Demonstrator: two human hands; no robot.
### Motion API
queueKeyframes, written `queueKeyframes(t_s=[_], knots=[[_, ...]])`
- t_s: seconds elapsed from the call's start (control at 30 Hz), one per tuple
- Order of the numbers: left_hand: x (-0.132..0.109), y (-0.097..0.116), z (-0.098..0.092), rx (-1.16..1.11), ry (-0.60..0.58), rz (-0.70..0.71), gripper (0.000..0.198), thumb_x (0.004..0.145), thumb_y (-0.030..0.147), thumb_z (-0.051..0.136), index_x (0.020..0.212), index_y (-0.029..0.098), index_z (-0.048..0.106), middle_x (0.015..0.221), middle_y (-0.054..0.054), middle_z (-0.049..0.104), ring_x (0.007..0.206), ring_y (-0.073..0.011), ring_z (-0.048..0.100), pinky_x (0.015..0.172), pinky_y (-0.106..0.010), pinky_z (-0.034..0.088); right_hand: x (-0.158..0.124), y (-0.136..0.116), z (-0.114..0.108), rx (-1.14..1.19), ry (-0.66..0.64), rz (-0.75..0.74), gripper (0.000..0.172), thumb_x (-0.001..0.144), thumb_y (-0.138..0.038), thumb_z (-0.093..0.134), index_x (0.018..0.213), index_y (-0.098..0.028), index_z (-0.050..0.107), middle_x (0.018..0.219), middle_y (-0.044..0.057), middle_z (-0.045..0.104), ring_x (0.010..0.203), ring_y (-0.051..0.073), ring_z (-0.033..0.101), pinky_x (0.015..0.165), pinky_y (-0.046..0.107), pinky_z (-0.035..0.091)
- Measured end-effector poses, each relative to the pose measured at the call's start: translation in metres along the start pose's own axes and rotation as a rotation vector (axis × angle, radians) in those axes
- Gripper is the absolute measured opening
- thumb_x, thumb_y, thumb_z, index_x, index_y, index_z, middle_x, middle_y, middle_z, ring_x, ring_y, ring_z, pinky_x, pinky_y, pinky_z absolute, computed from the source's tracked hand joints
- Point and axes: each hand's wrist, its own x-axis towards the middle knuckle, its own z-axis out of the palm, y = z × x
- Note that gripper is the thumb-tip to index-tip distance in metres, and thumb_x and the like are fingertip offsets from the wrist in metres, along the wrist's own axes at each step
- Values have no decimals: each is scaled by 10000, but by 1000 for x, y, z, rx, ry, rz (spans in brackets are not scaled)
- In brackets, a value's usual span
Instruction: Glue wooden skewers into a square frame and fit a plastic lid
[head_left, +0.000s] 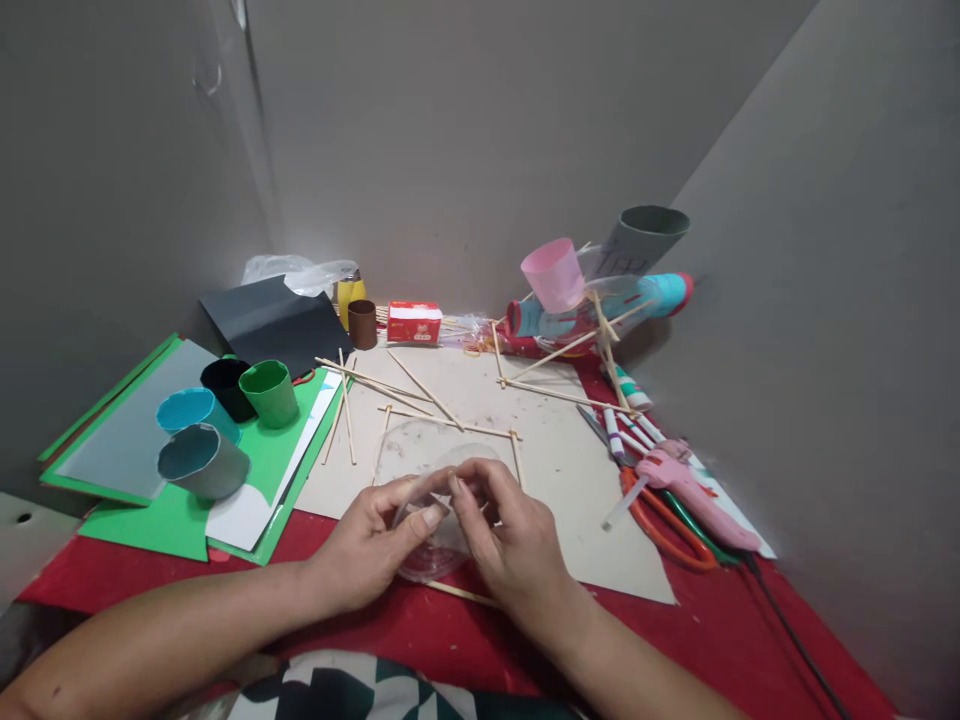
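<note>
Both hands meet at the front middle of the board. My left hand (379,540) is closed on the rim of a clear round plastic piece (427,562), thumb on top. Beside it, my right hand (514,535) pinches the upper edge of the same piece with thumb and fingertips. Beneath and behind the hands lies a square frame of thin wooden sticks (450,420). Another clear plastic sheet (412,445) seems to lie inside this frame; its outline is faint. The fingers partly hide the plastic between them.
Paper cups (206,475) and coloured sheets (112,440) lie left. Loose sticks (375,380) rest on the board (615,540). A stick structure with a pink cup (553,275) stands back right. At right are a pink glue gun (697,495), orange-handled scissors (667,535) and markers (613,432).
</note>
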Motion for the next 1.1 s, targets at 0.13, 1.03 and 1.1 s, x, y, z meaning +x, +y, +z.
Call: queueKeyframes(t_s=[0.13,1.03,1.1], knots=[[-1,-1,1,54,41,20,381,892,297,555,1264,246,617,1233,-60,641,1153,-244,560,1034,-373,392,1,-5,-2,-108,50,-129,116,931,-150,466,976,-215,551,839,47,691,738,170,675,670,263,505],[16,-11,-16,-340,221,-171,243,808,331,676,927,121,658,911,-83,689,773,-131,603,650,-218,468,17,13,-19,213,250,284,257,852,-372,610,1043,-200,628,935,61,683,843,179,633,708,271,498],[17,-11,-16,-334,212,-166,238,812,330,673,913,115,652,885,-77,683,759,-126,598,652,-220,468,22,17,-22,299,91,355,342,834,-420,618,1089,-192,623,989,83,692,914,203,637,750,296,503]])
